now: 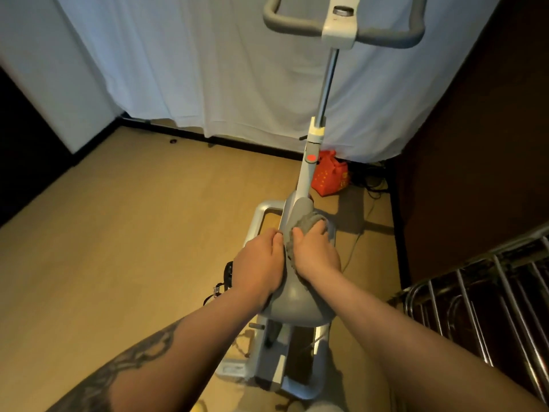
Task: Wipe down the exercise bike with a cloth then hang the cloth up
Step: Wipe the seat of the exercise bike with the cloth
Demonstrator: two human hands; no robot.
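Along the left edge a dark wall (26, 162) meets the wooden floor (133, 233), which spreads wide and bare from there toward the middle, bounded at the back by a black baseboard and a pale curtain (208, 69) hanging down to it. The left hand (260, 264), on a tattooed forearm, lies against the left side of the exercise bike (300, 304), its fingers curled along the grey housing and touching the edge of the cloth (306, 226); whether they pinch the cloth cannot be told. Just beside it, the right hand (316, 251) presses the grey cloth onto the top of the housing, fingers bent over the bunched fabric and gripping it. The two hands sit close together, almost touching, over the bike's narrow spine. From there the white stem rises to the grey handlebars (341, 28) at the top edge of the view. The bike's pale base frame (261, 215) lies flat on the floor below the hands, with a black pedal strap showing at its left side. Behind the stem, a red bag (331, 173) stands on the floor near the curtain's hem, with dark cables next to it. At the right, a metal rack (481, 304) of chrome bars crowds the lower corner, leaving only a slim strip of floor between it and the bike.
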